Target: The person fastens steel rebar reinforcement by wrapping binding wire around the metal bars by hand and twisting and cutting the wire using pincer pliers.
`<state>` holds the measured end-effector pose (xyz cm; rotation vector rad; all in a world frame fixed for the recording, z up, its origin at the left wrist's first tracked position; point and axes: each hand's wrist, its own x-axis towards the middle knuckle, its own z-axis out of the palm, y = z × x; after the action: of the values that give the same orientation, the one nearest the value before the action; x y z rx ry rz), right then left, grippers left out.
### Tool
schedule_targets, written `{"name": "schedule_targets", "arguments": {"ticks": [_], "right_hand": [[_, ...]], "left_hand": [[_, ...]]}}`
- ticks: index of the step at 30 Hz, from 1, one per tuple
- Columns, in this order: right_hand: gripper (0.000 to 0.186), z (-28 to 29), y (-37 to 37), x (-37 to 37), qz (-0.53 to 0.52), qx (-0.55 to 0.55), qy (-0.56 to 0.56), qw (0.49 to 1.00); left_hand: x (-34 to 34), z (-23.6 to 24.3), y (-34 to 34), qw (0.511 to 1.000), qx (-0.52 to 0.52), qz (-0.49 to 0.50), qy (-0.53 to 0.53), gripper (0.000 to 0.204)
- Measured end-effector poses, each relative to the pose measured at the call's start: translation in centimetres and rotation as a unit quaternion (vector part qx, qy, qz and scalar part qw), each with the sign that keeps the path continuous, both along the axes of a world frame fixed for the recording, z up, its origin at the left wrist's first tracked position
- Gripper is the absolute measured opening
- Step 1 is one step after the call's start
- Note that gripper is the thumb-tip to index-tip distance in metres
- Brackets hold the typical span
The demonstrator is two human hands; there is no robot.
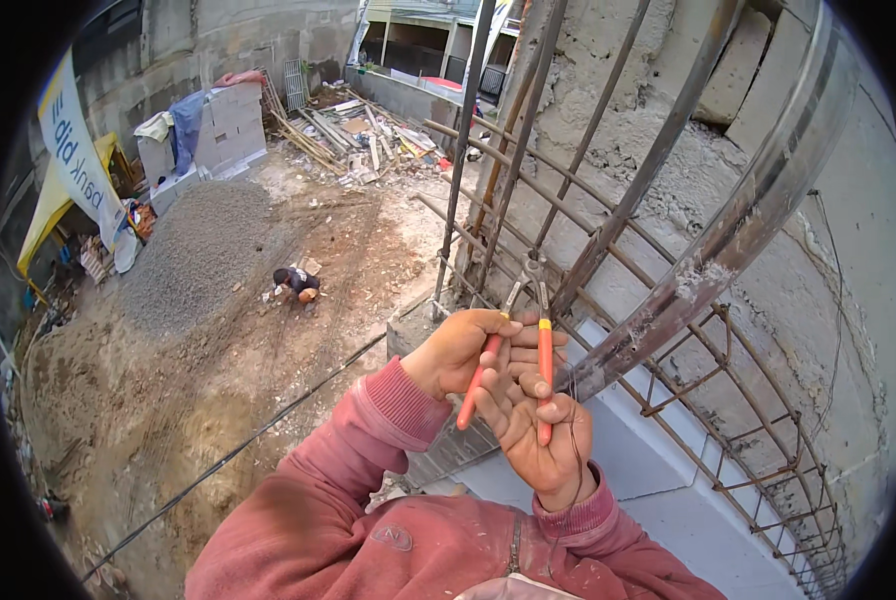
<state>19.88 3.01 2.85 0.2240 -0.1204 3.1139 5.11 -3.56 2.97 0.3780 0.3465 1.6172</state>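
Note:
I hold pliers with red and yellow handles (545, 350), their jaws spread open near the rebar. My left hand (449, 349) is closed on one handle, with its thumb along the top. My right hand (543, 450) grips the other handle, fingers curled upward, and a thin dark wire (576, 480) runs down across it. Vertical steel bars (513, 170) crossed by horizontal bars stand just beyond the pliers, against rough concrete (608, 120).
A thick bar (709, 270) slants close on my right, with a rebar cage (718, 400) beside it. Below left are a crouching person (298, 285), a gravel pile (188, 250), heaped planks and debris (358, 135), a banner (78, 150) and a dark cable (238, 449).

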Motion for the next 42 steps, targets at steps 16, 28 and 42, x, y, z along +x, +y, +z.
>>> {"name": "schedule_targets", "arguments": {"ticks": [16,28,42], "right_hand": [[0.014,0.1,0.6,-1.4,-0.062,0.133,-0.153,0.977],[0.06,2.3,1.0,-1.3,0.009,0.224,-0.059,0.973],[0.054,1.9,0.0,-1.8,0.0,0.135,-0.058,0.989]], "left_hand": [[-1.9,0.7,1.1,0.99,-0.092,0.009,0.108,0.043],[-2.7,2.0,0.8,0.979,-0.08,-0.051,0.179,0.04],[-2.0,2.0,0.9,0.971,-0.116,0.015,0.209,0.041]]}}
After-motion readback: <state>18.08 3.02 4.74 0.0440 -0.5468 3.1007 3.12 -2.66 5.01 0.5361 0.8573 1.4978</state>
